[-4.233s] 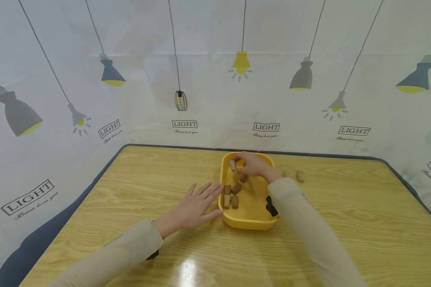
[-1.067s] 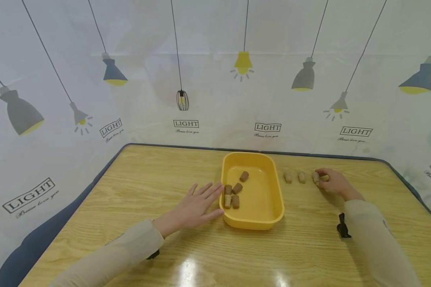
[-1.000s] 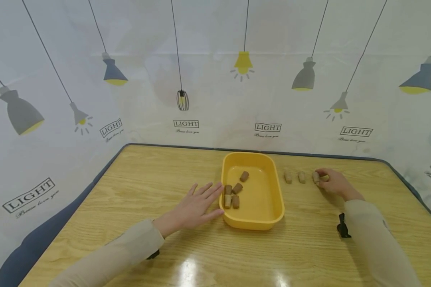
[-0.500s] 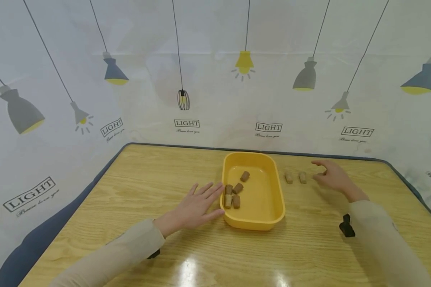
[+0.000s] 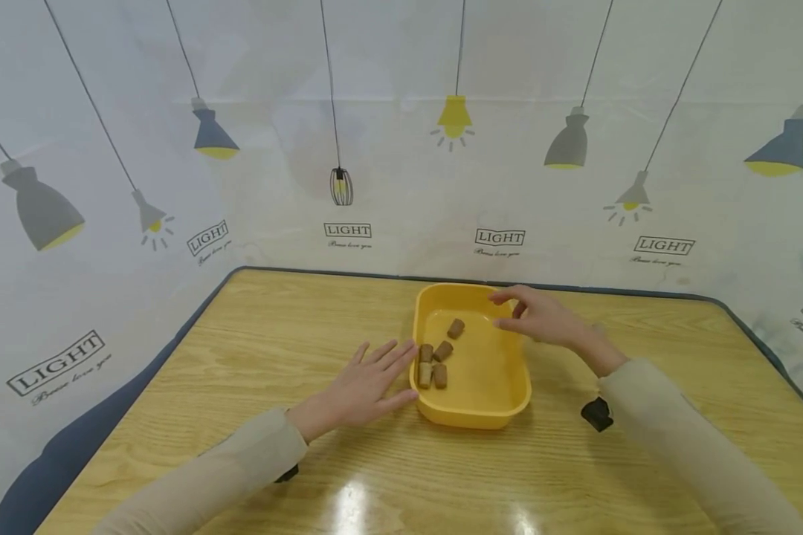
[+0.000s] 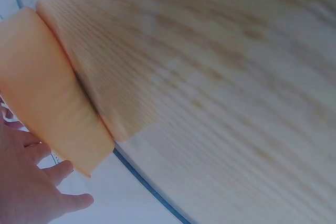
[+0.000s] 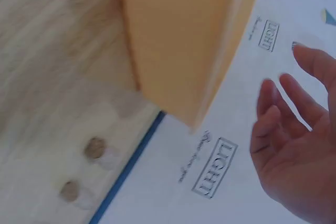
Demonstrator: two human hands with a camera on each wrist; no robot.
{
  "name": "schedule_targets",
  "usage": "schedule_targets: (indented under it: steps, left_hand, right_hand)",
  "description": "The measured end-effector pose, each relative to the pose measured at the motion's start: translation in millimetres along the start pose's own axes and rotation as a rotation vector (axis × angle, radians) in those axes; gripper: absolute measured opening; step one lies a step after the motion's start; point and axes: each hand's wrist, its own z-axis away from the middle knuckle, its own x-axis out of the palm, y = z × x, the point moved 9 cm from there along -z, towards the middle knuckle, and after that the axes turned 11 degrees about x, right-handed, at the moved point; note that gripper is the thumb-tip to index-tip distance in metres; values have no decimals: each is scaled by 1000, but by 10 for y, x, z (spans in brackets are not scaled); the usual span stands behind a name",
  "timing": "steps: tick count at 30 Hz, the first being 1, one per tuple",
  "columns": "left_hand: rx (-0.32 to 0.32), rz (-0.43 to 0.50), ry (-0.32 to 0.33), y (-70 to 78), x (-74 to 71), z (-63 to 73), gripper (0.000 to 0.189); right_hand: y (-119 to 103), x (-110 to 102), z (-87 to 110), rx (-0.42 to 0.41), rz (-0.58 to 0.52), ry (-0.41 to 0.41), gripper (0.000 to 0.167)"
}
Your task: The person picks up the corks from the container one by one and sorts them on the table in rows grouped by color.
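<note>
Bare and holding nothing, the right hand (image 5: 542, 319) hovers with fingers loosely spread over the 2 o'clock rim of the yellow tray (image 5: 471, 409). The left hand (image 5: 361, 383) lies flat on the desk (image 5: 254, 357), fingers straight, fingertips touching the tray's 9 o'clock wall. Five corks (image 5: 435, 360) lie inside the tray, four clustered near the left wall and one apart toward 12 o'clock. Judging by this, unloading is partway done, with those five left. The right wrist view alone shows two corks (image 7: 94, 148) standing on the desk beyond the tray; the head view hides them behind the right hand.
</note>
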Motion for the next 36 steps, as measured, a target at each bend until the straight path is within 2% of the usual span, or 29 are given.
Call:
schedule_targets:
  steps: [7,11,17,24,30,36]
  left_hand:
    - [-7,3,-10,1,-2,-6,70]
    - [-9,5,-18,-4,3,-11,70]
    - [-11,11,-18,-8,2,-11,70]
    - [-16,18,-20,-4,8,-8,70]
    - [-9,25,-12,1,3,2,69]
    - [-4,31,4,-8,-1,3,69]
  right_hand:
    - [-405,186,-184,-46,91,-165,39]
    - [-512,307,-313,-11,100,-275,42]
    - [-498,551,-470,136,66,-459,42]
    - [-362,908,-517,275,41,-633,40]
    - [-301,1109,-479,339,4,-709,39]
    - [-271,1222,-481,337,7,-719,38]
